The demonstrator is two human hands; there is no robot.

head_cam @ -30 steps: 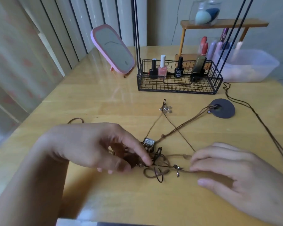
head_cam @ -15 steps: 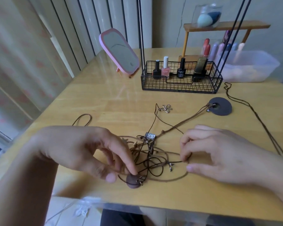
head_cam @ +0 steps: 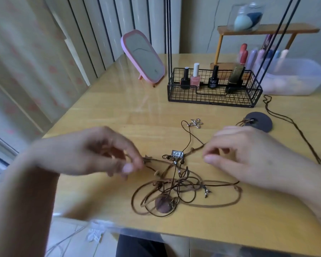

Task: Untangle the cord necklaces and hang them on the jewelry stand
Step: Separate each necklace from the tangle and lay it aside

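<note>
A tangle of brown cord necklaces [head_cam: 176, 184] lies on the wooden table [head_cam: 104, 115] near its front edge. In it sit a round brown stone pendant [head_cam: 163, 204] and a silver square pendant [head_cam: 177, 154]. A silver flower pendant [head_cam: 196, 123] lies farther back, and a dark disc pendant [head_cam: 259, 121] to the right. My left hand [head_cam: 100, 151] pinches a cord at the tangle's left side. My right hand [head_cam: 245, 154] pinches a cord that runs toward the disc. The jewelry stand's black wire basket base [head_cam: 213, 98] stands behind, its thin rods rising out of frame.
Several nail polish bottles [head_cam: 195, 76] stand in the basket. A pink mirror [head_cam: 143, 56] leans at the back left. A clear plastic tub [head_cam: 296, 78] and a small wooden shelf [head_cam: 267, 29] sit at the back right. One dark cord [head_cam: 293, 125] trails along the right edge.
My left hand let go of the round stone pendant and lifted to a cord higher up on the left. My right hand rose and shifted right, so the tangle lies spread out.
</note>
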